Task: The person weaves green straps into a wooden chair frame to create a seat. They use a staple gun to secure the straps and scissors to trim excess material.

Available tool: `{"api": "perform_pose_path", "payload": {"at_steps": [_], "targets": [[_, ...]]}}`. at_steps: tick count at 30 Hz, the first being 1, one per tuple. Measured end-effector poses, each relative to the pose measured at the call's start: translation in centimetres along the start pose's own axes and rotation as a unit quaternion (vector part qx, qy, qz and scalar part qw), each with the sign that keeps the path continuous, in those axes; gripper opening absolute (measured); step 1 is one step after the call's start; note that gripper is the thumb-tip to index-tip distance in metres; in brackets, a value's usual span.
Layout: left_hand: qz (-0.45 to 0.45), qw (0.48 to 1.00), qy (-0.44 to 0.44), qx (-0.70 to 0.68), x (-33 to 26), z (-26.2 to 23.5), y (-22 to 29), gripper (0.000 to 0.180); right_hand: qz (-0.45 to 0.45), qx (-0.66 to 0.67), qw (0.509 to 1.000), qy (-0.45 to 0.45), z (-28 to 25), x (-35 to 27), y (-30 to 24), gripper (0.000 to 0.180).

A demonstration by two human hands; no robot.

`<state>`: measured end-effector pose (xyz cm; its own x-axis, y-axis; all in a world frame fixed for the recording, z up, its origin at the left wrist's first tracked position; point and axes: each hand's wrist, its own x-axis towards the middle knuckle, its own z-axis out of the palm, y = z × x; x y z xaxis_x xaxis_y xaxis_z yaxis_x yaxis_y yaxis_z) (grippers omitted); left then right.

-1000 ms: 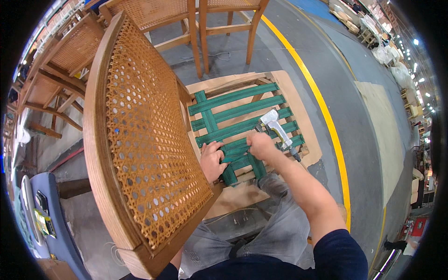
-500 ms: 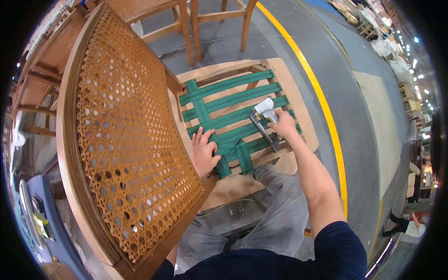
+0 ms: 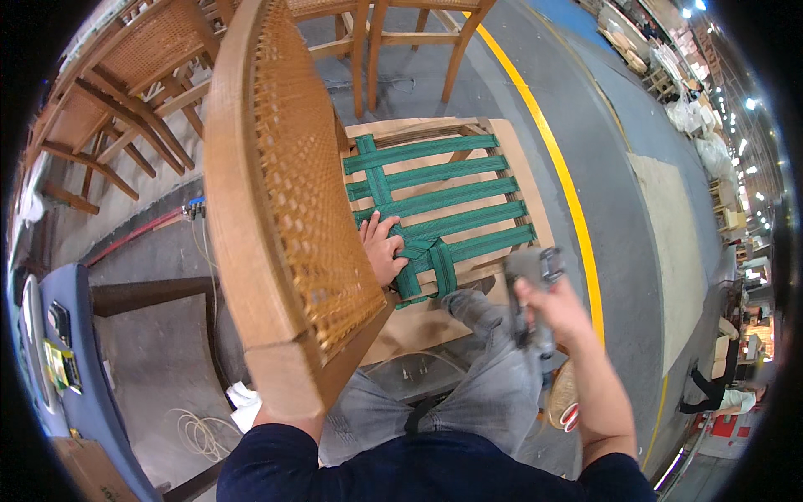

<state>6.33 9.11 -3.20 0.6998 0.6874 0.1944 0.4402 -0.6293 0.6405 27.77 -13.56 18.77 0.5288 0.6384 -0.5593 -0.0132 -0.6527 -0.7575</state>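
Note:
A wooden chair stands in front of me, its cane back [image 3: 294,155] tall on the left. Green webbing straps [image 3: 452,203] cross its open seat frame, and one loose strap end [image 3: 444,266] is folded over at the near side. My left hand [image 3: 383,251] lies on the webbing beside the chair back, fingers apart, holding nothing. Off the near right corner of the seat, my right hand [image 3: 562,309] grips a grey staple gun [image 3: 527,280], blurred by motion. My left forearm is mostly hidden behind the chair back.
More cane chairs [image 3: 150,50] stand at the far left. A blue padded surface [image 3: 84,360] with small items is at left, near a coiled hose [image 3: 205,435]. Red-handled scissors [image 3: 570,417] lie by my right leg. A yellow floor line [image 3: 552,142] runs along the right.
My right hand has drawn the staple gun back from the seat, toward me and to the right. My left hand stays on the webbing. The chair back now appears more edge-on.

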Motion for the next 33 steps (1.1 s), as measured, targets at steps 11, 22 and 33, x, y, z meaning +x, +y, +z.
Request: {"api": "perform_pose_path", "payload": {"at_steps": [11,22,33], "targets": [[-0.034,0.999,-0.019,0.013,-0.2,0.1,-0.2,0.020,0.036,0.067,0.994,-0.084,13.8,3.5,6.4,0.026],[-0.014,1.000,-0.014,0.005,-0.4,0.0,-0.5,0.022,0.013,-0.058,0.996,-0.069,15.0,3.9,6.9,0.033],[0.004,1.000,0.009,-0.009,0.2,0.2,0.4,0.019,-0.001,-0.073,0.992,-0.100,15.6,3.1,6.9,0.033]]}}
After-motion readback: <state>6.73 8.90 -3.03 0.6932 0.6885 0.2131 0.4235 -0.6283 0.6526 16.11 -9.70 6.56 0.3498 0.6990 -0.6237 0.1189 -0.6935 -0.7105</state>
